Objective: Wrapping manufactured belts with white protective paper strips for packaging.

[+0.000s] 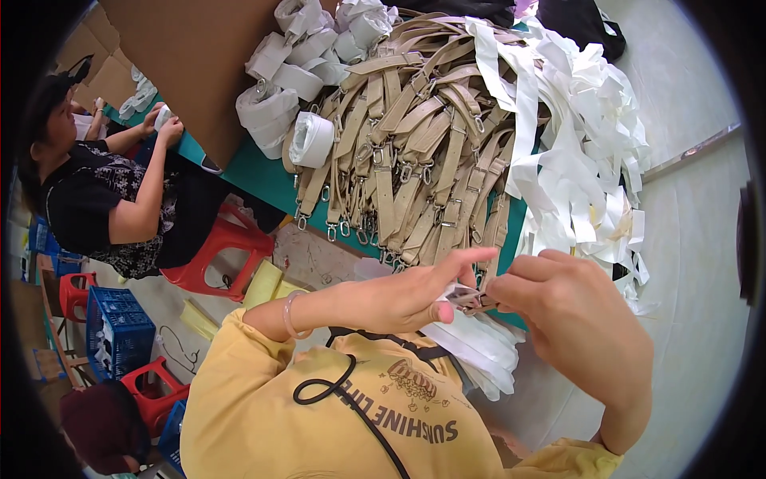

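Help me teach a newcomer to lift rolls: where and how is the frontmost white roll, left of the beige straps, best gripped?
Probably across the outer wall of the frontmost white roll, coming from above. It is short and round, and nothing seems to lie over it, while a bulkier white roll crowds its left and beige straps its right.

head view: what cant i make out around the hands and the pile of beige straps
Small silver-and-beige piece between the bare left hand and bare right hand: its full shape and each hand's exact grip, hidden by the fingers, head view.
Green tabletop: its middle, covered by the pile of silver-clasped beige straps, head view.
Black fabric bundle: cut off by the head view's top edge.
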`<move>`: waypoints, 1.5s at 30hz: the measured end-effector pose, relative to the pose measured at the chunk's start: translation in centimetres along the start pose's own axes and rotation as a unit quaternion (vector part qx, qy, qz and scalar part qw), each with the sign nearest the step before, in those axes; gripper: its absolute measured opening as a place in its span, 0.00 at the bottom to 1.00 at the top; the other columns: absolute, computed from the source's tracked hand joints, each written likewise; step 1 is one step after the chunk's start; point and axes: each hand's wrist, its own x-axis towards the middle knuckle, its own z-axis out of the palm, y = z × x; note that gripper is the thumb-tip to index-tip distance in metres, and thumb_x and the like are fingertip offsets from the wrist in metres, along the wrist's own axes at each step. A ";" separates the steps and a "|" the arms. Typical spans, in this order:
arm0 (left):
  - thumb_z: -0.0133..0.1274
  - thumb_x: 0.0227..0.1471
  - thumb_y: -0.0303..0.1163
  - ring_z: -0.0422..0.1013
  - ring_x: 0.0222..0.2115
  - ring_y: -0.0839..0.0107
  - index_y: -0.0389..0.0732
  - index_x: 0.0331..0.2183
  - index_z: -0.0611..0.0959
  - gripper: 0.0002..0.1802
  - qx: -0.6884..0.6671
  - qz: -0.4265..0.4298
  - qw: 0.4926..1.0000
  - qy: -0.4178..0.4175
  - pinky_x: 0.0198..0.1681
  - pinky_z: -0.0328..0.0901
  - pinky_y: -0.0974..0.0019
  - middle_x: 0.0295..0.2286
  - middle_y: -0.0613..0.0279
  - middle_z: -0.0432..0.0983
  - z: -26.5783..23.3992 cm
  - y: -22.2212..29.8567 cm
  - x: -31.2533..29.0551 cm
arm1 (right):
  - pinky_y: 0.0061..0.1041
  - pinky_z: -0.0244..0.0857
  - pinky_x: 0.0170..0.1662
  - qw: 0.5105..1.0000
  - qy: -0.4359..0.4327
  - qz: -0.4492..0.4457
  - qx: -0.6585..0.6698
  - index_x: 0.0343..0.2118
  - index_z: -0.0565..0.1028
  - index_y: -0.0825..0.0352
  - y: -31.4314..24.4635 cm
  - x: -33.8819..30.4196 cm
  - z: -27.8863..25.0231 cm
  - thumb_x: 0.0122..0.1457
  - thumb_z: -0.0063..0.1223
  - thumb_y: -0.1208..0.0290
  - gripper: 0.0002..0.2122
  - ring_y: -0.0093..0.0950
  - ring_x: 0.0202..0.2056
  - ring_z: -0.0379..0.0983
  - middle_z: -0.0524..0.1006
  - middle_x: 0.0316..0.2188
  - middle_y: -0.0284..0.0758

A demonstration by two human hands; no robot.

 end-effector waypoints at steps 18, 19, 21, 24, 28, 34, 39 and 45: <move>0.39 0.61 0.51 0.66 0.32 0.57 0.39 0.62 0.42 0.40 0.004 -0.008 0.999 0.046 0.41 0.61 0.59 0.35 0.50 0.67 1.0 -0.2 0.3 | 0.32 0.66 0.32 0.996 0.074 0.036 0.042 0.31 0.72 0.67 0.6 -0.2 2.2 0.44 0.52 0.86 0.10 0.38 0.29 0.71 0.69 0.26 0.38; 0.39 0.61 0.51 0.65 0.31 0.59 0.38 0.62 0.42 0.41 0.015 0.016 0.998 0.065 0.40 0.61 0.60 0.35 0.51 0.67 1.1 -0.5 0.3 | 0.32 0.66 0.32 0.996 0.075 0.035 0.044 0.31 0.72 0.67 0.5 -0.4 1.6 0.44 0.52 0.86 0.10 0.38 0.29 0.71 0.69 0.26 0.38; 0.38 0.61 0.52 0.64 0.30 0.59 0.38 0.62 0.43 0.41 0.003 0.013 0.998 0.060 0.40 0.61 0.60 0.34 0.51 0.67 0.8 0.3 0.5 | 0.33 0.66 0.31 0.984 0.129 0.106 0.065 0.31 0.72 0.67 -0.1 -1.4 -0.3 0.46 0.54 0.84 0.08 0.39 0.28 0.70 0.69 0.26 0.38; 0.37 0.61 0.53 0.64 0.29 0.60 0.37 0.61 0.43 0.41 0.003 0.008 0.999 0.052 0.40 0.61 0.61 0.33 0.51 0.67 1.0 0.7 1.2 | 0.33 0.64 0.29 0.984 0.156 0.062 0.055 0.28 0.71 0.68 0.3 -0.9 2.3 0.48 0.55 0.82 0.06 0.40 0.26 0.70 0.68 0.25 0.38; 0.35 0.61 0.54 0.63 0.28 0.60 0.36 0.61 0.44 0.40 0.040 -0.018 0.997 0.056 0.40 0.61 0.62 0.31 0.53 0.66 0.3 0.7 1.4 | 0.33 0.64 0.28 0.980 0.169 0.083 0.065 0.29 0.72 0.67 1.1 -3.5 1.0 0.47 0.55 0.83 0.07 0.40 0.27 0.71 0.70 0.27 0.37; 0.35 0.61 0.53 0.69 0.38 0.54 0.36 0.61 0.44 0.40 -0.024 0.028 0.999 0.017 0.46 0.62 0.59 0.38 0.48 0.69 2.3 1.6 3.7 | 0.30 0.66 0.27 0.976 0.201 0.023 0.086 0.30 0.73 0.67 1.7 -3.6 3.7 0.45 0.55 0.86 0.09 0.37 0.24 0.71 0.71 0.23 0.37; 0.38 0.61 0.52 0.68 0.46 0.51 0.36 0.60 0.45 0.39 -0.038 -0.010 0.998 -0.047 0.51 0.59 0.57 0.45 0.44 0.68 2.9 3.3 4.9 | 0.27 0.67 0.27 0.968 0.220 0.021 0.115 0.33 0.74 0.67 2.8 -5.9 3.4 0.46 0.54 0.87 0.12 0.35 0.25 0.73 0.75 0.25 0.37; 0.45 0.55 0.58 0.61 0.54 0.55 0.35 0.60 0.46 0.47 -0.089 -0.017 0.991 -0.095 0.56 0.55 0.57 0.50 0.45 0.62 3.9 4.7 7.5 | 0.28 0.68 0.37 0.881 0.336 -0.037 0.330 0.45 0.69 0.68 5.9 -8.8 6.0 0.46 0.64 0.76 0.22 0.31 0.36 0.73 0.75 0.39 0.37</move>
